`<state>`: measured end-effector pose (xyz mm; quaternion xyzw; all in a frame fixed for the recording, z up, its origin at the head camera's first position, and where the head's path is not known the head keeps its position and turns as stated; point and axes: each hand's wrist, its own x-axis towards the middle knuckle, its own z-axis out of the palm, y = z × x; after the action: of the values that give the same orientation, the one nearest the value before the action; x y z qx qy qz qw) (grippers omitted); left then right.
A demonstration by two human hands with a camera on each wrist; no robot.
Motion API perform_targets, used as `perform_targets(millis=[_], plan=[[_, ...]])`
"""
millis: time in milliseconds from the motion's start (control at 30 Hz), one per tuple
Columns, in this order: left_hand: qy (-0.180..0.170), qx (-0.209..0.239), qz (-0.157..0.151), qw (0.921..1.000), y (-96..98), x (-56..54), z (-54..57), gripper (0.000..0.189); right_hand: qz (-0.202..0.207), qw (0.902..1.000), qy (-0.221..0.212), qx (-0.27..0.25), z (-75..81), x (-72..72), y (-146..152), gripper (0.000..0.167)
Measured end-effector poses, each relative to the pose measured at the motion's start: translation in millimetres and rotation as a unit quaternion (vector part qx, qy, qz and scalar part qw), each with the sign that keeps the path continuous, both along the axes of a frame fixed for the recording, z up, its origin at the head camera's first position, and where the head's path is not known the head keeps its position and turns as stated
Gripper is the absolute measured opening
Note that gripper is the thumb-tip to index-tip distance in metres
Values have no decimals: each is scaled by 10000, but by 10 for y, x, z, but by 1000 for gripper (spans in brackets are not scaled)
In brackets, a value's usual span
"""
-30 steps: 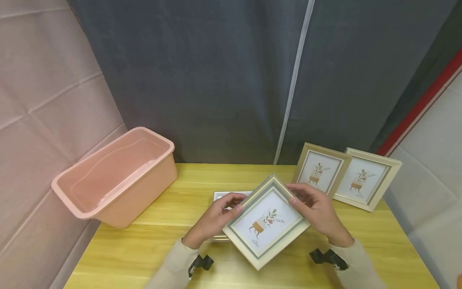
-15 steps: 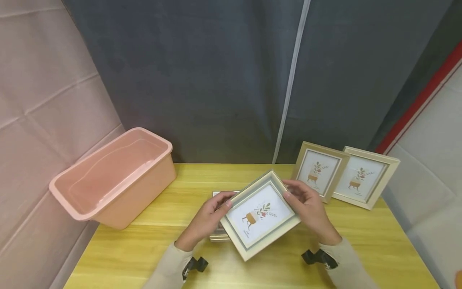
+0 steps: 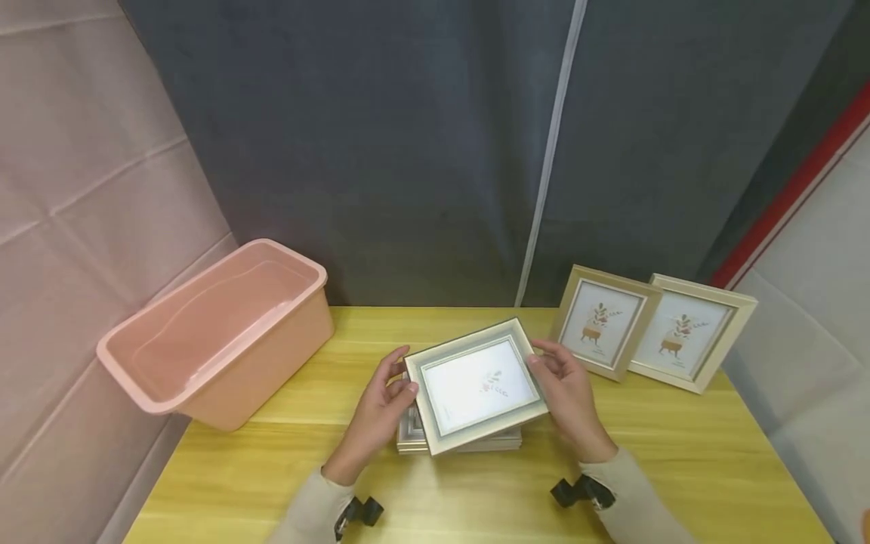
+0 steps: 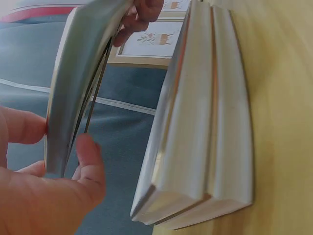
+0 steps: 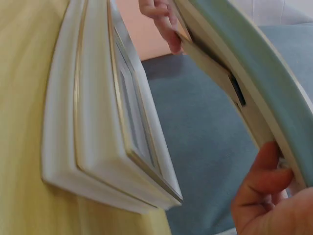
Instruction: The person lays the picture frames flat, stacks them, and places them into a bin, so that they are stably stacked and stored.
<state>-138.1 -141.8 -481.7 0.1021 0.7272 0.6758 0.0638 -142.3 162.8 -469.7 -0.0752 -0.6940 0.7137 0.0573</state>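
Note:
A picture frame (image 3: 479, 384) with a cream and grey-blue border is held up, tilted, in both hands, its printed plant sheet partly washed out by glare. The left hand (image 3: 372, 412) grips the left edge between thumb and fingers. At the opposite edge, the right hand (image 3: 567, 397) pinches the frame with the thumb in front and fingers behind. Beneath the held frame lies a stack of picture frames (image 3: 462, 444) on the table, mostly covered in the head view. The left wrist view shows the thick pale sides of the stacked frames (image 4: 188, 117).
A pink plastic tub (image 3: 261, 351) stands at the table's back left. Two more picture frames, one tan (image 3: 607, 321) and one cream (image 3: 692, 332), stand upright and overlapping at the back right. A dark curtain (image 3: 381, 151) hangs behind the wooden table (image 3: 285, 468).
The held frame has turned from a diamond slant to nearly level and shifted slightly left, with both hands keeping hold of it. More of the stack beneath now shows.

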Motion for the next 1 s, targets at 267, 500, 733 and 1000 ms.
perform_targets(millis=[267, 500, 733, 1000], plan=[[-1, 166, 286, 9995, 5, 40, -105, 61, -96, 9993, -15, -360, -90, -41, -124, 35], [-87, 117, 408, 9991, -25, 41, -126, 61, -12, 9997, -218, -91, -127, -26, -210, 36], [-98, 88, 507, 9986, -89, -3, -115, 60, 311, 9983, -87, 495, -148, -13, -202, 44], [-102, -317, 635, 9974, -137, -53, -120, 57, 866, 9863, -15, 1403, -157, 9, -58, 46]])
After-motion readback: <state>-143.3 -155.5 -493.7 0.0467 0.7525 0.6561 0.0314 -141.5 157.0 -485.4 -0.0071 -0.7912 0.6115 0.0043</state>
